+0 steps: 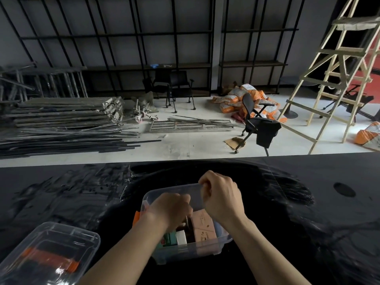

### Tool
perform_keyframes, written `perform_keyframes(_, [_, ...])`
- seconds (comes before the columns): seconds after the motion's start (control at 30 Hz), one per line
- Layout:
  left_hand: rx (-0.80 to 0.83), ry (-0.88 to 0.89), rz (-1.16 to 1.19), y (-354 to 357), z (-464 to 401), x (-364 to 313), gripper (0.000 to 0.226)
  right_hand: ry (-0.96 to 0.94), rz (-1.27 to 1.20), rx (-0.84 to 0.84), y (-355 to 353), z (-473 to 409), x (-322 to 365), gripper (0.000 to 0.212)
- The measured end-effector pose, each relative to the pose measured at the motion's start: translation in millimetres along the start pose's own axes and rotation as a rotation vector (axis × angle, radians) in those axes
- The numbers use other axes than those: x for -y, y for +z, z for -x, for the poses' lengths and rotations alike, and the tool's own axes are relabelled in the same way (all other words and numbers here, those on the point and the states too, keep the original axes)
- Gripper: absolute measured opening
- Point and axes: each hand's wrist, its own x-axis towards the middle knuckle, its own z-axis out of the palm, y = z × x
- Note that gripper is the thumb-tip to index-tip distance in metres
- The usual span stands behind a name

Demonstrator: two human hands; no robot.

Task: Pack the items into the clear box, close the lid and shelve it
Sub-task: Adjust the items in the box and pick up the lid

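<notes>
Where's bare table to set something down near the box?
Free: the black table right of the clear box, out to the round hole; also the strip beyond the box toward the far edge. Crowded: inside the box, both the left hand and right hand over the packed items; the lid fills the near-left.

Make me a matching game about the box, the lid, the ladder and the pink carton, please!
Things:
1. clear box
2. lid
3. wooden ladder
4. pink carton

Places:
A. on the floor, far right
B. inside the box
C. under both hands, mid-table
D. on the table, near left

Pairs: 1-C, 2-D, 3-A, 4-B
</notes>
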Motion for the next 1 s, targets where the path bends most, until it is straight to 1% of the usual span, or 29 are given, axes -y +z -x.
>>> perform_keyframes(0.07, [0.021,-0.033,-0.023,-1,3,-4,0.033,0.079,-0.077,0.175,8,1,1,0.017])
perform_keyframes(0.13, [-0.048,-0.098,-0.020,-3,8,-3,0.027,0.111,-0.074,0.418,20,2,1,0.019])
perform_keyframes(0.17, [-0.104,-0.112,-0.021,-4,10,-2,0.028,0.098,-0.034,0.516,25,2,2,0.021])
perform_keyframes(0.2, [-0.153,-0.109,-0.046,-4,13,1,0.029,0.091,-0.008,0.579,28,0,2,0.024])
perform_keyframes(0.27, [-0.180,-0.105,-0.131,-3,19,8,0.028,0.126,-0.052,0.682,33,-2,5,0.021])
perform_keyframes(0.33, [-0.193,-0.114,-0.179,-2,27,15,0.021,0.170,-0.083,0.778,36,-2,7,0.014])
perform_keyframes(0.37, [-0.190,-0.125,-0.182,-1,31,18,0.018,0.184,-0.081,0.817,37,-1,8,0.014])
perform_keyframes(0.43, [-0.170,-0.140,-0.199,1,39,24,0.019,0.216,-0.076,0.894,42,0,8,0.022])
perform_keyframes(0.53, [-0.146,-0.138,-0.175,11,48,31,0.023,0.192,-0.025,1.022,51,0,10,0.027])
perform_keyframes(0.6, [-0.184,-0.121,-0.062,20,52,34,0.026,0.167,0.006,1.101,53,-1,14,0.027])
perform_keyframes(0.7, [-0.309,-0.154,0.265,33,57,40,0.029,0.118,0.069,1.173,55,1,18,0.033])
perform_keyframes(0.77, [-0.398,-0.207,0.456,39,60,41,0.038,0.046,0.166,1.171,56,1,19,0.037])
perform_keyframes(0.83, [-0.452,-0.278,0.602,43,62,38,0.048,0.021,0.197,1.147,55,1,21,0.038])
perform_keyframes(0.9, [-0.510,-0.322,0.682,45,62,36,0.048,0.071,0.080,1.127,51,1,22,0.036])
perform_keyframes(1.0, [-0.587,-0.328,0.748,48,63,34,0.036,0.213,-0.227,1.055,45,1,22,0.019])
